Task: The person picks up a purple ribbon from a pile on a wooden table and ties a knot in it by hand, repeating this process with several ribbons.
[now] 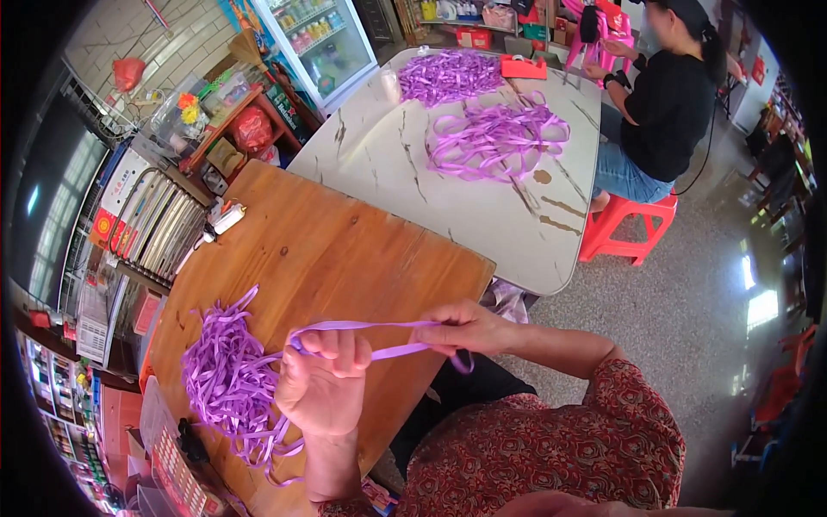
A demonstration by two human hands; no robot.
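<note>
My left hand (pixel 323 383) is closed around a loop of purple ribbon (pixel 362 327) above the near edge of the wooden table (pixel 327 250). My right hand (pixel 465 329) pinches the same ribbon at its other end, and the strip is stretched between the two hands. A short tail hangs below my right hand. A loose pile of purple ribbons (pixel 228 379) lies on the wood just left of my left hand.
A grey marble-look table (pixel 379 155) beyond carries two more heaps of purple ribbon (pixel 495 138) and a red box (pixel 523 67). Another person (pixel 668 103) sits on a red stool (pixel 624 224) at its far right. Shelves and a glass-door fridge (pixel 314 39) stand at left.
</note>
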